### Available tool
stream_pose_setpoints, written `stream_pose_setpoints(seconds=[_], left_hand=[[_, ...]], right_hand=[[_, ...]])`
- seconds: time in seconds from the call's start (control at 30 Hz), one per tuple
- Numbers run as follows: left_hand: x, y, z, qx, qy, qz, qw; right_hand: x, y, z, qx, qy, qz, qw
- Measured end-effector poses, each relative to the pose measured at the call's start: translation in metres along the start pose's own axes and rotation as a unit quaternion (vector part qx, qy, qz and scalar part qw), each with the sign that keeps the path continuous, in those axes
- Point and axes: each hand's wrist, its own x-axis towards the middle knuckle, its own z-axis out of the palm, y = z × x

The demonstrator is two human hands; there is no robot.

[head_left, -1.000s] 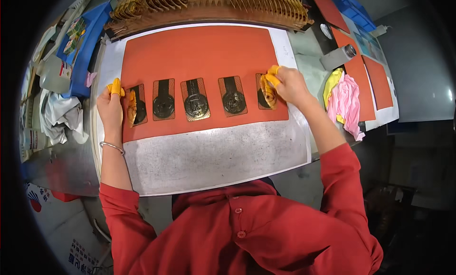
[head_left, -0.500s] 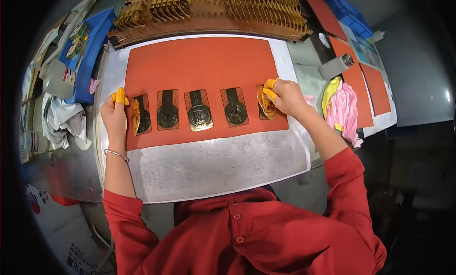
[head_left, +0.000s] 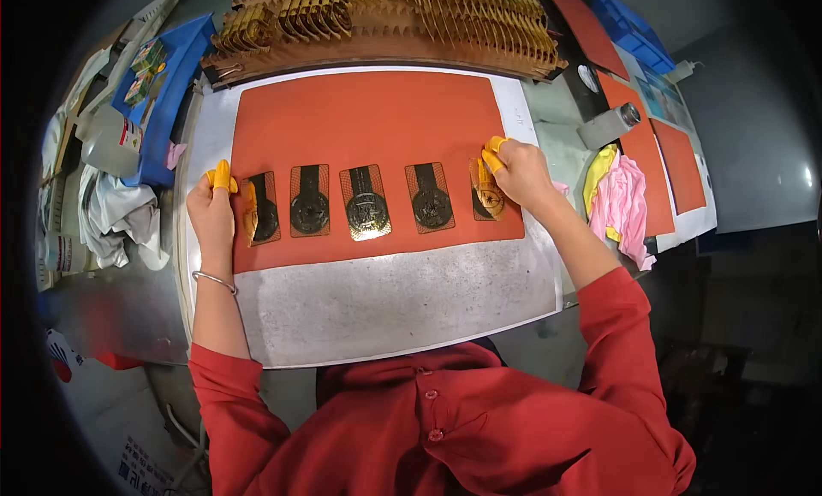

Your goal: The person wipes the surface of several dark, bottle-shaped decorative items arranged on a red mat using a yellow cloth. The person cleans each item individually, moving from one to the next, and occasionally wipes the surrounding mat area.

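Several thin etched metal plates, each with a dark band and a round medallion, lie in a row on an orange-red mat. The middle plate reflects gold at its lower edge. My left hand, with yellow finger cots, is closed beside the mat's left edge, near the leftmost plate. My right hand, also in yellow finger cots, is curled closed just above the rightmost plate. Yellow-gold reflections show on both end plates. Whatever either hand pinches, if anything, is hidden.
Behind the mat stands a wooden rack packed with gold plates. A blue tray, a white jug and a grey cloth lie left. To the right are a bottle, a pink cloth and a blue crate.
My right hand has risen slightly, uncovering more of the rightmost plate. My left hand stays by the mat's left edge. The whole view has shifted a little.
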Motion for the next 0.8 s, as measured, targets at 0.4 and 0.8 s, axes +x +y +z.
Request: stream_pose_setpoints(seconds=[0.4,0.8], left_hand=[[-0.001,0.014,0.004,-0.013,-0.001,0.002,1.0],[-0.001,0.007,-0.002,-0.02,-0.019,-0.017,0.999]], right_hand=[[0.017,-0.014,-0.019,0.047,-0.054,0.069,0.995],[-0.019,-0.003,-0.007,0.02,-0.009,-0.008,1.0]])
